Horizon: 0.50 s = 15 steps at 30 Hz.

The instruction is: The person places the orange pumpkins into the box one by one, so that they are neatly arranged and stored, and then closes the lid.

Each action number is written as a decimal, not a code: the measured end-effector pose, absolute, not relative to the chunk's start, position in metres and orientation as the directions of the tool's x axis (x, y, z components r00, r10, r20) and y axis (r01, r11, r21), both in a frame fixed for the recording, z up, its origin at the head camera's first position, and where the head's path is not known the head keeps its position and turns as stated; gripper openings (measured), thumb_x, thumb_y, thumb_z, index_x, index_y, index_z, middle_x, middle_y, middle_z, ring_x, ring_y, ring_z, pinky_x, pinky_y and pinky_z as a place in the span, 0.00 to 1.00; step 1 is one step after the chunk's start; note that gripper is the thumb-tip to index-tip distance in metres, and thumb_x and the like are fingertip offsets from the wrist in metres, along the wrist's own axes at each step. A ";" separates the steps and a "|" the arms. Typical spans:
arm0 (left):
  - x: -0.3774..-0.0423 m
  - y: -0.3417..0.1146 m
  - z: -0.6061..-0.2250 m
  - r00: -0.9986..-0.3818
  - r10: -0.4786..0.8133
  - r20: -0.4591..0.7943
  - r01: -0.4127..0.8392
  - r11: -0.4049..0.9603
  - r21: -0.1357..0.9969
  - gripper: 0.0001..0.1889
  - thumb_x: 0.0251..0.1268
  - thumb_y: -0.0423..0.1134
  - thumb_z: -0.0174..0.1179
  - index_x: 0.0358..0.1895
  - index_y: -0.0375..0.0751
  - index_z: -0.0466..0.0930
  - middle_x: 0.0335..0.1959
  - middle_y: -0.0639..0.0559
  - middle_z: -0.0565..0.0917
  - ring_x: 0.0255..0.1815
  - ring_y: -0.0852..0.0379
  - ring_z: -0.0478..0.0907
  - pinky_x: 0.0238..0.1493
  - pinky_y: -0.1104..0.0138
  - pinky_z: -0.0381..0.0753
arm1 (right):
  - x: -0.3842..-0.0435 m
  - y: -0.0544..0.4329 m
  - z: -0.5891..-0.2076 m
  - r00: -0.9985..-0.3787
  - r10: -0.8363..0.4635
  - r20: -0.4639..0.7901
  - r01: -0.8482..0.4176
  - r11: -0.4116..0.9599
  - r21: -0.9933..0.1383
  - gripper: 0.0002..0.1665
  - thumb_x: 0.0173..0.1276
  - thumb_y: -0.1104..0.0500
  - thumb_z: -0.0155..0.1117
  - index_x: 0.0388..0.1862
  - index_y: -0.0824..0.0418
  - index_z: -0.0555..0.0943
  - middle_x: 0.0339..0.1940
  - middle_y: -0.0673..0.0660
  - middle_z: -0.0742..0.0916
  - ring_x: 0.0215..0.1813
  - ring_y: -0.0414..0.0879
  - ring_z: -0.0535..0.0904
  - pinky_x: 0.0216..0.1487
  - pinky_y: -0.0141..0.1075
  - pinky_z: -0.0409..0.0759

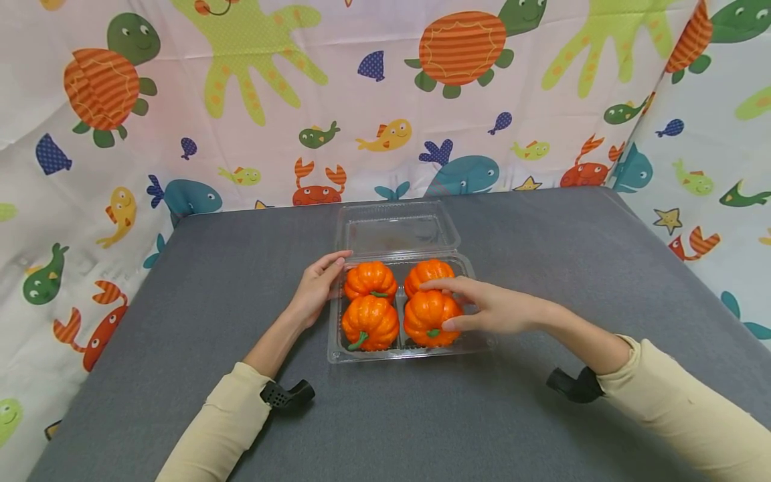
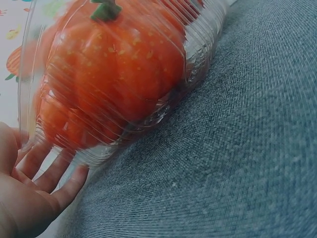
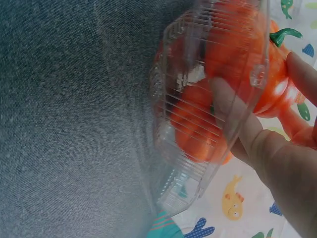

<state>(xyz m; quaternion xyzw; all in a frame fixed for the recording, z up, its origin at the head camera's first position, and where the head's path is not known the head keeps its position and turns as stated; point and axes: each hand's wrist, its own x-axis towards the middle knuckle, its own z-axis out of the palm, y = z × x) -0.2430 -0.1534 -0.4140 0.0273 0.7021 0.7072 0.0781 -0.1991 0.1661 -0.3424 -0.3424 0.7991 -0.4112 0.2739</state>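
A clear plastic clamshell box (image 1: 361, 357) lies on the table with its lid (image 1: 394, 234) folded back. Four-part detail is plain: bright orange pumpkins with green stems sit inside in two rows, among them the front left one (image 1: 369, 325) and back left one (image 1: 369, 278). My left hand (image 1: 313, 288) touches the box's left side near the hinge, fingers (image 2: 67, 191) against the ribbed wall. Over the right side, my right hand (image 1: 500, 306) grips the front right pumpkin (image 1: 430, 311), thumb near its stem (image 3: 286, 35). Its fingers partly cover the back right pumpkin (image 1: 429, 271).
The grey table (image 1: 409, 422) extends around the box on every side. A curtain (image 1: 253, 161) printed with sea animals hangs behind it and along both sides. Each wrist carries a black mount, one on the left wrist (image 1: 286, 395) and one on the right (image 1: 575, 385).
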 end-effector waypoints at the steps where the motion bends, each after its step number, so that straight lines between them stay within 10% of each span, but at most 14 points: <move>1: -0.243 -0.153 -0.414 -0.986 0.148 -0.072 -0.073 -0.003 0.997 0.22 0.77 0.44 0.46 0.66 0.37 0.68 0.57 0.40 0.76 0.48 0.58 0.77 0.37 0.68 0.80 | -0.199 0.165 -0.343 -0.607 -0.782 -0.143 -0.329 0.411 -0.850 0.36 0.69 0.57 0.63 0.73 0.53 0.60 0.69 0.60 0.64 0.65 0.55 0.65 0.63 0.54 0.65; 15: -0.243 -0.153 -0.414 -0.986 0.150 -0.070 -0.070 0.000 0.998 0.21 0.77 0.44 0.46 0.66 0.38 0.68 0.56 0.41 0.77 0.46 0.58 0.78 0.38 0.67 0.80 | -0.202 0.156 -0.343 -0.603 -0.793 -0.089 -0.512 0.471 -0.718 0.31 0.64 0.64 0.67 0.64 0.58 0.68 0.56 0.58 0.76 0.53 0.51 0.73 0.52 0.43 0.77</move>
